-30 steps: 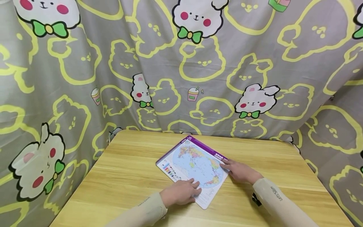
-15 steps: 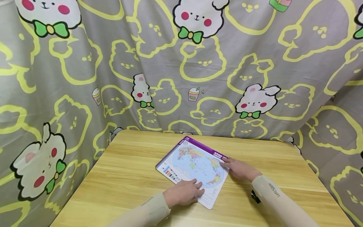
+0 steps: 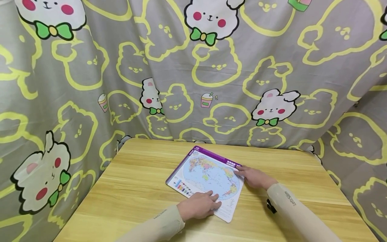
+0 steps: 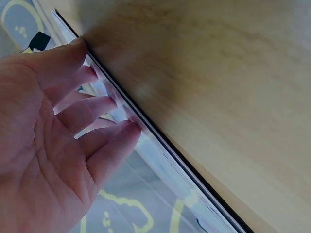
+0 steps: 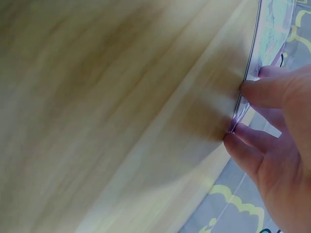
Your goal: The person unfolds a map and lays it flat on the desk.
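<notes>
A flat world map sheet (image 3: 208, 176) with a purple top strip lies tilted on the wooden table, seen in the head view. My left hand (image 3: 199, 204) rests on its lower left edge, fingers spread over the printed face. In the left wrist view, the left thumb (image 4: 73, 51) touches the map's thin dark edge while the fingertips lie on its surface. My right hand (image 3: 255, 178) rests at the map's right corner by the purple strip. From the right wrist view, its thumb (image 5: 257, 92) meets the edge and the other fingers sit around the corner.
Bare wood of the table (image 3: 130, 188) surrounds the map. A grey curtain (image 3: 222, 117) with yellow outlines and rabbit faces hangs behind and at both sides. Beneath the right sleeve (image 3: 291, 203) shows a small black item (image 3: 271, 206).
The map has turned counterclockwise in the head view: its top corner shifted left and its bottom corner right. My left hand moved right with it; the right hand shifted slightly upward.
</notes>
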`<state>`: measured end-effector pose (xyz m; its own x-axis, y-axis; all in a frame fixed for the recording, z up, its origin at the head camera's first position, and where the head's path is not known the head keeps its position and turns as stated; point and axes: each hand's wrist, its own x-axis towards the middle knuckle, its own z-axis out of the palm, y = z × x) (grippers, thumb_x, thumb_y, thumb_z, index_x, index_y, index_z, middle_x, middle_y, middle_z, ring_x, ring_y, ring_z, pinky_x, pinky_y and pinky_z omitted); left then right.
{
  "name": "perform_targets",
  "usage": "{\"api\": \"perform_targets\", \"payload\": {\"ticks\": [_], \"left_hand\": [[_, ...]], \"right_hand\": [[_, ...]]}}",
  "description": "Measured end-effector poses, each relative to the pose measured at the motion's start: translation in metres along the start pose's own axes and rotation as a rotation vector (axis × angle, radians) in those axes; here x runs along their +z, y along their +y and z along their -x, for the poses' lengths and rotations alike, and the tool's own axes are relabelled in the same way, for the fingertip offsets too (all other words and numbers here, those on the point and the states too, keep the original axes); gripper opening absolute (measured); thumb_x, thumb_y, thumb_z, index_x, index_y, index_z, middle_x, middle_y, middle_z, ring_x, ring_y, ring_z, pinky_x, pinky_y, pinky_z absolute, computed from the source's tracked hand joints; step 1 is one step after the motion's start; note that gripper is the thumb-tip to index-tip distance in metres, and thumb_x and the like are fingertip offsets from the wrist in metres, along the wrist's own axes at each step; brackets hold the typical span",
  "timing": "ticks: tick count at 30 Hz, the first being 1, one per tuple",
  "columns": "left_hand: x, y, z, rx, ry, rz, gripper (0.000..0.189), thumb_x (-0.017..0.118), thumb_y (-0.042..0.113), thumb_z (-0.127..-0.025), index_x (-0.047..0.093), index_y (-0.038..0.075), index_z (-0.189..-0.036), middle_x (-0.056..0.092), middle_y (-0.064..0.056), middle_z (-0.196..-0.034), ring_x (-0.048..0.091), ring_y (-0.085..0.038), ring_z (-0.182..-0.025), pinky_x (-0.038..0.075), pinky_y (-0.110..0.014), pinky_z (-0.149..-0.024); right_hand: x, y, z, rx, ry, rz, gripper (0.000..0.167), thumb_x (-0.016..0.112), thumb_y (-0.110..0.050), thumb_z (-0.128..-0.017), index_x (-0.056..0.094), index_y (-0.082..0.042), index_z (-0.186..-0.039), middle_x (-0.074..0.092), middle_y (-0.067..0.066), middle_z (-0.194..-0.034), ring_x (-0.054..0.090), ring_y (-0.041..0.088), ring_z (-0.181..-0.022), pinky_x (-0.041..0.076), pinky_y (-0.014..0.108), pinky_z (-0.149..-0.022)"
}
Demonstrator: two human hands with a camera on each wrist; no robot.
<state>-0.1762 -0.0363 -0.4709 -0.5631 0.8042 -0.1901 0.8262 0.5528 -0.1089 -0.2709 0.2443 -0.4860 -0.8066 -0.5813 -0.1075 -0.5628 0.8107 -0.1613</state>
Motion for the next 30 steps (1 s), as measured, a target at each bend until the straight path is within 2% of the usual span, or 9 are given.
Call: {"api": "perform_targets", "payload": {"ticks": [9,18,24,27,30], "left_hand": [[0.001,0.003,-0.003,0.000,0.002,-0.008,0.043,0.055,0.039,-0.094,0.049,0.033,-0.137,0.045,0.006,-0.143,0.044,-0.019,-0.128,0.047,-0.032,-0.094],[0.006,-0.001,-0.002,0.005,0.028,0.085,0.045,0.056,0.035,-0.095,0.049,0.029,-0.138,0.043,0.000,-0.145,0.041,-0.020,-0.131,0.042,-0.034,-0.101],[0.011,-0.017,0.003,-0.029,0.052,0.120,0.049,0.053,0.038,-0.095,0.047,0.023,-0.141,0.038,-0.008,-0.147,0.037,-0.022,-0.134,0.035,-0.033,-0.106],[0.013,-0.030,0.009,-0.078,0.054,0.145,0.051,0.052,0.040,-0.095,0.045,0.021,-0.142,0.037,-0.009,-0.148,0.035,-0.024,-0.135,0.033,-0.034,-0.108],[0.015,-0.044,0.016,-0.130,0.053,0.165,0.053,0.051,0.041,-0.096,0.044,0.018,-0.143,0.035,-0.009,-0.149,0.033,-0.026,-0.136,0.031,-0.035,-0.109]], "right_hand": [[-0.001,0.002,-0.001,-0.031,0.011,0.019,0.039,0.045,-0.002,-0.096,0.055,-0.008,-0.133,0.043,0.021,-0.141,0.038,0.044,-0.128,0.034,0.057,-0.102],[0.004,0.006,-0.001,-0.011,0.026,0.019,0.041,0.047,-0.002,-0.095,0.054,-0.010,-0.135,0.042,0.020,-0.142,0.040,0.043,-0.127,0.036,0.055,-0.101],[0.004,0.005,0.002,0.020,0.030,0.032,0.040,0.048,-0.004,-0.095,0.053,-0.007,-0.135,0.044,0.020,-0.140,0.045,0.043,-0.123,0.038,0.054,-0.100],[0.002,0.001,0.007,0.030,0.024,0.040,0.039,0.049,-0.006,-0.096,0.054,-0.008,-0.135,0.045,0.020,-0.139,0.045,0.043,-0.123,0.038,0.055,-0.100],[0.001,-0.006,0.012,0.001,0.044,0.058,0.039,0.052,-0.008,-0.095,0.055,-0.008,-0.133,0.047,0.020,-0.137,0.046,0.042,-0.123,0.039,0.055,-0.099]]}}
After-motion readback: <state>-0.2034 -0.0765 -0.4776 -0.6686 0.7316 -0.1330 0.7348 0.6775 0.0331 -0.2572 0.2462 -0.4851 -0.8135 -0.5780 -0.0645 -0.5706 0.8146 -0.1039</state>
